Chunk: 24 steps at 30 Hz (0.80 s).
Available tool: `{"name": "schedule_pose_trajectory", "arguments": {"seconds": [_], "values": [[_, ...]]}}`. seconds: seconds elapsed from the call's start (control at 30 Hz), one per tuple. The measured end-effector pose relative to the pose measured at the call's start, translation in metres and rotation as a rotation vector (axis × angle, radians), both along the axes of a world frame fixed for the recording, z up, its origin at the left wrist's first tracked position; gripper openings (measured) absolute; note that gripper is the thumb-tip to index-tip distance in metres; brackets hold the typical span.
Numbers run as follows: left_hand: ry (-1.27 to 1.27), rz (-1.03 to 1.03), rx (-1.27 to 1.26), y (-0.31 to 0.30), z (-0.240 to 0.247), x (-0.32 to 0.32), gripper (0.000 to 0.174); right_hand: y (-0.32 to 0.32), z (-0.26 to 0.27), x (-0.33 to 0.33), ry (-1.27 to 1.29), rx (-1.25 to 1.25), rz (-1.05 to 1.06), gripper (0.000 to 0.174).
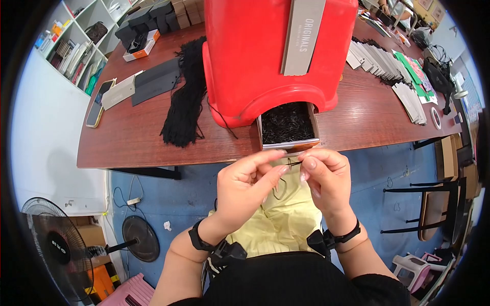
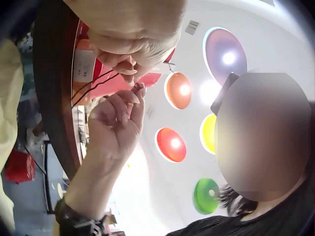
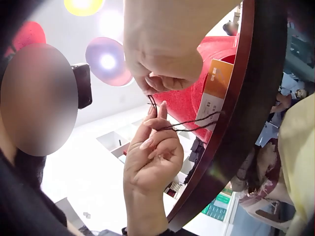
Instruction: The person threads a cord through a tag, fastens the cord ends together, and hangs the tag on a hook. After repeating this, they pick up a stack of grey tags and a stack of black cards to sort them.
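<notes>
Both hands meet in front of the table edge, with a thin black cord (image 3: 194,121) between their fingertips. My left hand (image 1: 242,186) pinches the cord, and two strands of it trail off from those fingers. Thumb and forefinger of my right hand (image 1: 329,178) pinch the short looped end of the cord. Just beyond the fingertips is an open box (image 1: 317,144) filled with small black pieces (image 1: 287,122). It sits under the arch of a red plastic stool (image 1: 255,61). A grey tag (image 1: 302,38) printed "ORIGINALS" lies on the stool.
Left of the stool lie a bundle of black cords (image 1: 186,97), dark and grey cards (image 1: 155,81) and a phone (image 1: 94,112). Rows of grey tags (image 1: 375,60) and a tape roll (image 1: 435,118) lie on the right. A fan (image 1: 58,245) stands on the floor at left.
</notes>
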<state>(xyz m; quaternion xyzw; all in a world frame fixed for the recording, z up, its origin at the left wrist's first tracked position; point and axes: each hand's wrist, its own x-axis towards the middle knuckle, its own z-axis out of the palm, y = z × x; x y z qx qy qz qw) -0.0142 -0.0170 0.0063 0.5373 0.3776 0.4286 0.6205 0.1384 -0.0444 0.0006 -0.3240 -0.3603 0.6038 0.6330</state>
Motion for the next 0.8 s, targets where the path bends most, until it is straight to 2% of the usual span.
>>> {"name": "schedule_pose_trajectory", "arguments": {"seconds": [0.03, 0.1, 0.13, 0.2, 0.23, 0.3, 0.4, 0.43, 0.47, 0.5, 0.53, 0.57, 0.6, 0.63, 0.67, 0.73, 0.8], "values": [[0.001, 0.000, 0.000, 0.002, -0.002, 0.001, 0.019, 0.001, 0.000, -0.002, 0.001, 0.000, 0.000, 0.011], [0.334, 0.046, 0.741, 0.008, -0.007, 0.004, 0.020, 0.003, 0.000, -0.009, -0.012, 0.085, -0.156, 0.013], [0.333, 0.043, 0.740, 0.007, -0.007, 0.004, 0.020, 0.003, -0.002, -0.008, -0.012, 0.085, -0.159, 0.013], [0.518, 0.007, 0.843, 0.004, -0.002, 0.005, 0.021, 0.005, -0.009, -0.005, -0.337, 0.128, -0.332, 0.013], [0.518, 0.005, 0.843, 0.005, 0.000, 0.004, 0.021, 0.008, -0.010, -0.003, -0.336, 0.127, -0.334, 0.013], [0.618, 0.062, 1.045, 0.008, 0.004, 0.002, 0.025, 0.013, -0.011, 0.004, -1.105, 0.706, -0.520, 0.016], [0.567, 0.107, 1.019, 0.016, 0.008, 0.004, 0.031, 0.013, -0.010, 0.005, -1.127, 0.748, -0.507, 0.017], [0.539, 0.048, 0.909, 0.017, 0.013, 0.002, 0.029, 0.013, -0.007, 0.005, -1.126, 0.748, -0.507, 0.017], [0.539, 0.048, 0.910, 0.019, 0.019, -0.001, 0.029, 0.011, -0.002, 0.006, -1.010, 0.601, -0.384, 0.015], [0.425, -0.111, 0.614, 0.023, 0.025, -0.003, 0.025, 0.009, 0.002, 0.006, -0.889, 0.455, -0.264, 0.013], [0.305, -0.262, 0.314, 0.026, 0.028, -0.005, 0.022, 0.008, 0.004, 0.007, -0.889, 0.454, -0.265, 0.013], [0.189, -0.326, 0.210, 0.031, 0.022, -0.005, 0.018, 0.006, 0.005, 0.009, -0.697, 0.301, -0.169, 0.011], [0.188, -0.327, 0.209, 0.035, 0.022, -0.004, 0.018, 0.006, 0.007, 0.010, -0.503, 0.151, -0.075, 0.010], [0.094, -0.427, 0.041, 0.038, 0.024, -0.004, 0.017, 0.006, 0.009, 0.008, -0.371, 0.117, -0.040, 0.010], [-0.001, -0.525, -0.128, 0.040, 0.024, -0.004, 0.017, 0.007, 0.012, 0.008, -0.372, 0.116, -0.040, 0.010], [-0.026, -0.557, -0.147, 0.041, 0.022, -0.004, 0.015, 0.010, 0.016, 0.009, -0.320, 0.012, 0.043, 0.010], [-0.143, -0.505, -0.333, 0.038, 0.014, 0.001, 0.016, 0.012, 0.017, 0.011, -0.292, -0.035, 0.094, 0.010]]}}
